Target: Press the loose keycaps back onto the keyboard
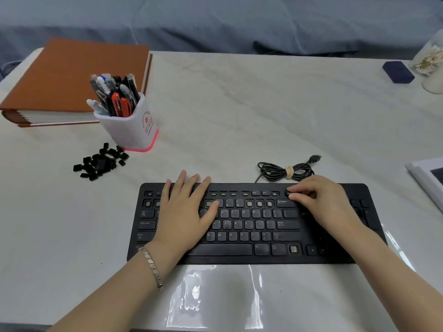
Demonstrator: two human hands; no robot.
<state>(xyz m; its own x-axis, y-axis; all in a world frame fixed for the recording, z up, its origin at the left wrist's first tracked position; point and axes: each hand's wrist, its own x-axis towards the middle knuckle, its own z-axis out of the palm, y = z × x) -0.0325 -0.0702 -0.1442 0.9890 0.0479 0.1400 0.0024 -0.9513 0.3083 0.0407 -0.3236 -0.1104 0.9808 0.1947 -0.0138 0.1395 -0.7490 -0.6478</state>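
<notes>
Now: seating a cap in the top row

The keyboard (pixel 239 259) lies along the front edge of the tabletop (pixel 239 116), with bare sockets (pixel 259 203) showing in its function and number rows. The left hand (pixel 184 212) lies flat on the keyboard's left half, fingers spread and straight, steadying it. The right hand (pixel 321 202) is bent over the top row just above Backspace, fingertips (pixel 291 189) bunched and bearing down. Whether a cap sits under them, pinched or merely pushed, I cannot tell from here.

The loose keycaps (pixel 100 161) lie in a heap toward the tabletop's left edge, just beside the pen cup (pixel 131 130) and well apart from the keyboard.

To my eye the step wants a cap squared over its socket, then a straight downward push on its centre, not a corner. A tilted cap could jam or skew.
</notes>
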